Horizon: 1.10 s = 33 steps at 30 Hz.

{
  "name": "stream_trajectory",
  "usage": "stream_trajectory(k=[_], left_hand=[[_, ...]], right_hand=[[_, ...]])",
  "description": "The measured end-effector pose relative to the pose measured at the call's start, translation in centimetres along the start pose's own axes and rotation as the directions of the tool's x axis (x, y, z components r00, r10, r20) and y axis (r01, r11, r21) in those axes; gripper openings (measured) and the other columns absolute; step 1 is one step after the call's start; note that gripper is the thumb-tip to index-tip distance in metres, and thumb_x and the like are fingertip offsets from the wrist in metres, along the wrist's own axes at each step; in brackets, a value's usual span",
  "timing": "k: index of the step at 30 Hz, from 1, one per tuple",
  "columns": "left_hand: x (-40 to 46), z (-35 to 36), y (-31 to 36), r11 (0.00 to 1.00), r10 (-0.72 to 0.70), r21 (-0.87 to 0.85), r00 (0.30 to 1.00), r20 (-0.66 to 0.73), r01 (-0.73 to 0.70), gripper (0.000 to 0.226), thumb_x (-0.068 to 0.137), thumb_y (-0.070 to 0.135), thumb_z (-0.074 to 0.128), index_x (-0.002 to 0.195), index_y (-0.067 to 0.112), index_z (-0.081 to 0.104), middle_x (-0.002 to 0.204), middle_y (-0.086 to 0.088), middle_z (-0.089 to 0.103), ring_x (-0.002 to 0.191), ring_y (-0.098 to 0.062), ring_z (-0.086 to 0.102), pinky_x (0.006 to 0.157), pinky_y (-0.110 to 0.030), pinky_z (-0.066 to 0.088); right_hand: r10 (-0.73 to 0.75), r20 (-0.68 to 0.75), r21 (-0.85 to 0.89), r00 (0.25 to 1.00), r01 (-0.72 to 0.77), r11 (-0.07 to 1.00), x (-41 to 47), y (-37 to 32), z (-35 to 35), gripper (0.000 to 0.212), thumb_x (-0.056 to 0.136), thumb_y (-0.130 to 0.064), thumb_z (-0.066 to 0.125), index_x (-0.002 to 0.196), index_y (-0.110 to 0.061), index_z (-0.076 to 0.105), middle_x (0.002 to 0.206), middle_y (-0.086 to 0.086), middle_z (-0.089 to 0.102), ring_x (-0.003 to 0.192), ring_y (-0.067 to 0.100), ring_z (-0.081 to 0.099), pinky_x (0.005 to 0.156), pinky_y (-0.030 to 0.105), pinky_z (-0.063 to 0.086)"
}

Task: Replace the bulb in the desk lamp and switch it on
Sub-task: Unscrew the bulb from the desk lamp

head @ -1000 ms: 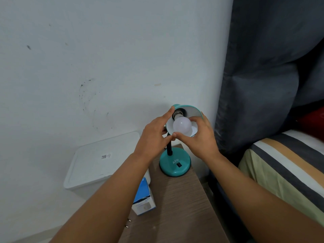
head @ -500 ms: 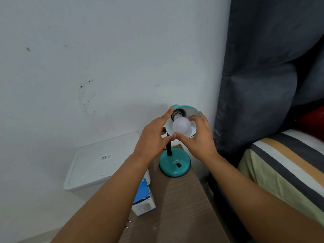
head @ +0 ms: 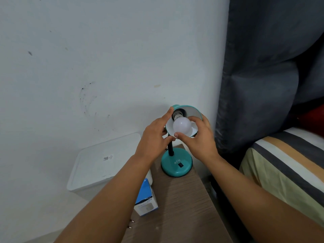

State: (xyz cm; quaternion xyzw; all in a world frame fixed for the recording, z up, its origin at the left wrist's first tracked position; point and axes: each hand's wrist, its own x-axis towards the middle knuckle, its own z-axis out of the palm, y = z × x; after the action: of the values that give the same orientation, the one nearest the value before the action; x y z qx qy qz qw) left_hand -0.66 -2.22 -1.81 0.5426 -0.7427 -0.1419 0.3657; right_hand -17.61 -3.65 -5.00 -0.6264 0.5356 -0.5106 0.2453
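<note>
A teal desk lamp stands on its round base [head: 176,163] at the far end of a wooden table [head: 182,207], its shade [head: 194,112] tilted up towards me. A white bulb [head: 182,126] sits in the socket inside the shade, unlit. My right hand [head: 198,137] has thumb and fingers around the bulb. My left hand [head: 154,137] holds the left rim of the shade, its index finger along the edge and its thumb under it. A black rocker switch [head: 180,165] shows on the base.
A blue and white bulb box [head: 146,200] lies on the table's left side, a plug's prongs [head: 131,223] beside it. Left of the table is a white lidded bin [head: 105,162]. A dark padded headboard [head: 263,76] and striped bedding [head: 287,165] are on the right.
My right hand has shifted its fingers around the bulb, the index finger now higher on its top. The left hand stays on the shade.
</note>
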Motion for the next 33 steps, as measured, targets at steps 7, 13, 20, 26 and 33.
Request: stream_trajectory(k=[7, 13, 20, 26, 33], left_hand=[[-0.05, -0.10, -0.14, 1.000, 0.010, -0.015, 1.000, 0.008, -0.010, 0.096, 0.082, 0.016, 0.081, 0.151, 0.050, 0.023, 0.127, 0.004, 0.057, 0.106, -0.014, 0.064, 0.098, -0.034, 0.054], [-0.07, -0.04, 0.01, 1.000, 0.003, -0.030, 1.000, 0.004, -0.003, 0.094, 0.083, 0.016, 0.080, 0.152, 0.048, 0.024, 0.129, 0.000, 0.057, 0.108, -0.015, 0.064, 0.098, -0.036, 0.054], [-0.29, -0.05, -0.24, 0.999, 0.022, -0.044, 1.000, -0.001, -0.022, 0.095, 0.082, 0.014, 0.081, 0.152, 0.047, 0.025, 0.122, 0.003, 0.057, 0.105, -0.013, 0.065, 0.098, -0.032, 0.054], [0.01, 0.09, -0.11, 1.000, 0.017, -0.018, 1.000, 0.003, -0.017, 0.094, 0.083, 0.018, 0.080, 0.151, 0.049, 0.023, 0.122, 0.000, 0.058, 0.105, -0.015, 0.065, 0.098, -0.034, 0.054], [-0.27, 0.04, -0.20, 0.999, 0.030, -0.042, 1.000, 0.001, -0.030, 0.095, 0.082, 0.015, 0.081, 0.152, 0.047, 0.025, 0.118, 0.004, 0.057, 0.105, -0.014, 0.065, 0.097, -0.031, 0.054]], right_hand=[[-0.033, 0.049, -0.003, 0.998, 0.033, 0.999, -0.14, -0.11, -0.15, 0.085, 0.071, -0.037, 0.084, 0.141, -0.029, 0.038, 0.154, -0.001, 0.029, 0.138, 0.017, 0.034, 0.110, 0.031, 0.034], [0.027, -0.002, -0.031, 1.000, -0.027, 0.999, 0.09, -0.27, -0.05, 0.068, 0.066, -0.052, 0.082, 0.124, -0.029, 0.052, 0.148, 0.001, 0.038, 0.129, 0.020, 0.045, 0.102, 0.041, 0.047], [-0.070, 0.033, 0.043, 0.997, 0.068, 0.997, -0.41, -0.17, 0.08, 0.073, 0.074, -0.029, 0.081, 0.137, -0.030, 0.044, 0.149, -0.001, 0.034, 0.134, 0.016, 0.038, 0.108, 0.040, 0.043], [0.016, -0.004, -0.019, 1.000, -0.016, 1.000, 0.11, -0.19, 0.03, 0.070, 0.067, -0.047, 0.084, 0.126, -0.030, 0.050, 0.144, 0.000, 0.042, 0.127, 0.018, 0.045, 0.099, 0.034, 0.046], [-0.066, 0.059, 0.044, 0.996, 0.063, 0.997, -0.38, 0.11, 0.26, 0.078, 0.075, -0.023, 0.082, 0.138, -0.037, 0.039, 0.152, -0.002, 0.028, 0.136, 0.017, 0.036, 0.105, 0.035, 0.046]])
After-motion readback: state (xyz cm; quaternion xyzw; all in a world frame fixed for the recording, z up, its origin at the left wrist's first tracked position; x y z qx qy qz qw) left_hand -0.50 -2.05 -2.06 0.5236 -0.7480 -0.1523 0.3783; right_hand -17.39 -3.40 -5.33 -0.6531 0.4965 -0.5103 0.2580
